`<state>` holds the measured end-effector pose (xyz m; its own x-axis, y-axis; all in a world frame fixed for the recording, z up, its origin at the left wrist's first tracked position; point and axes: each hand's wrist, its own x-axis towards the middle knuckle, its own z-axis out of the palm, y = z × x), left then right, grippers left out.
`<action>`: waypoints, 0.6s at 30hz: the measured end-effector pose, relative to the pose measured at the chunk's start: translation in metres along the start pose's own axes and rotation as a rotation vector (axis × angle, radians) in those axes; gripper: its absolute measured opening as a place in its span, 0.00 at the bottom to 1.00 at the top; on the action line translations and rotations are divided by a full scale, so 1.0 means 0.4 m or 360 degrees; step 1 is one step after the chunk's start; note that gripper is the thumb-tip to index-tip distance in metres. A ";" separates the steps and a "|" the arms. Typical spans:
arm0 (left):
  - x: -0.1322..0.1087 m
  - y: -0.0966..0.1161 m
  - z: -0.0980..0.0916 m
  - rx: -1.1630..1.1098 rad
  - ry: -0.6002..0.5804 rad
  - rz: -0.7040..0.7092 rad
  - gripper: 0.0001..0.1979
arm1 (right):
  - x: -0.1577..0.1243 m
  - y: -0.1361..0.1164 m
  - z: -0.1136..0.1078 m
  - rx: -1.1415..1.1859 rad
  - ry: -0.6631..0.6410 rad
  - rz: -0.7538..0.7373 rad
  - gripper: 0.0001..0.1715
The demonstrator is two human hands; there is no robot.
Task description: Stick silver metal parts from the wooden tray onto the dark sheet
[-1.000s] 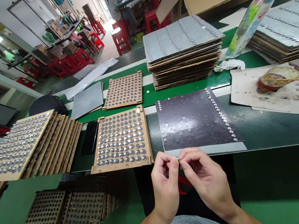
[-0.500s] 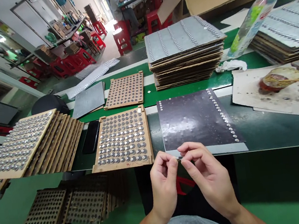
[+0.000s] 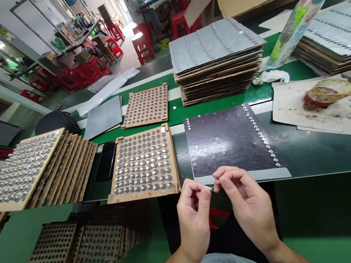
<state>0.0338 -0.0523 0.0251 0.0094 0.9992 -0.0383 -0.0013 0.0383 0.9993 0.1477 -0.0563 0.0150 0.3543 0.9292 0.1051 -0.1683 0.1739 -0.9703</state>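
The left hand (image 3: 193, 219) pinches one small metal disc (image 3: 211, 190) in its fingertips, just beside the right hand's (image 3: 248, 204) closed fingertips, above the near table (image 3: 328, 159) edge; to their left, one wooden tray (image 3: 145, 193) holds rows of discs.

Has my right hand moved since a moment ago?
Yes, forward: the right hand now overlaps the lower edge of the dark sheet.

A sheet (image 3: 231, 141) lies right of the wooden tray (image 3: 144, 192) (phone (image 3: 104, 161) beside it).
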 end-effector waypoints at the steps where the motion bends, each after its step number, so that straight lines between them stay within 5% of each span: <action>1: 0.000 0.001 0.000 0.0003 -0.0007 0.0001 0.17 | -0.002 0.003 -0.002 0.0051 -0.0007 0.0018 0.12; 9: 0.006 0.010 0.000 -0.0011 -0.0006 0.0016 0.17 | -0.001 -0.007 0.003 0.0033 -0.0223 0.0109 0.12; 13: 0.011 0.010 -0.005 -0.0108 -0.0126 -0.0068 0.18 | 0.016 -0.001 0.005 0.0312 -0.0299 0.0356 0.18; 18: 0.032 -0.010 -0.049 -0.0072 -0.0109 -0.0165 0.19 | 0.046 0.020 -0.011 0.0331 -0.0205 0.0571 0.21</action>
<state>0.0142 -0.0395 0.0204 0.0799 0.9870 -0.1397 -0.0420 0.1433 0.9888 0.1570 -0.0391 0.0082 0.1240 0.9736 -0.1916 -0.4460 -0.1178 -0.8872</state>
